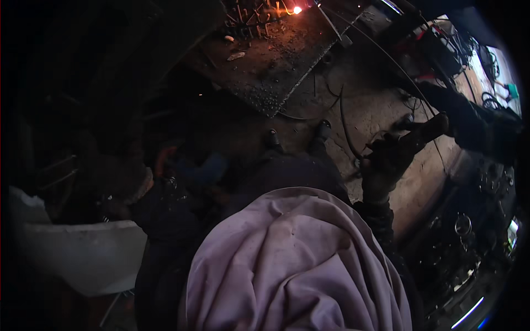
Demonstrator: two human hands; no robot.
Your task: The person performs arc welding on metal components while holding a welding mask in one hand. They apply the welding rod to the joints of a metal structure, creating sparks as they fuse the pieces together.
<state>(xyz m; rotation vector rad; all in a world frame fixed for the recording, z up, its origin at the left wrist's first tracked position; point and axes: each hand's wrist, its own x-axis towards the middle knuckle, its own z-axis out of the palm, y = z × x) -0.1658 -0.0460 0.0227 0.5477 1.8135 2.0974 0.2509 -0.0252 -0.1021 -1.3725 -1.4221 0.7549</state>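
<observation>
Pretty dark shot, so take this with some salt. Biggest thing in view is the pale lilac cloth [292, 265] bunched over the person's front, filling the bottom middle, probably worn as an apron or a cover against sparks. Below that you look straight down to the dirt floor [375, 110] and the toes of two dark boots [323, 129].

Up top there's a gritty metal plate [276, 60] lying flat on the floor, littered with slag bits, with a bright orange glow [297, 9] at its far edge. My guess is it's a work surface kept low so hot stuff falls on dirt, not on anybody.

Off to the lower left sits a white tub [83, 254], near the person's left side and within easy reach.

Right hand [389, 160] is gloved and closed around a dark, chunky tool or handle [425, 129] that points up and right, held out away from the body over the floor. A thin curved cable [345, 124] hangs just beside it, and it may run to that tool, but I can't tell for sure. A dark-sleeved arm [475, 124] comes in from the right rim toward the same spot; whether that's someone else's I can't make out.

Left hand [165, 160] is down in the shadow by the left knee. Can't tell if it's open or gripping anything, too murky.
</observation>
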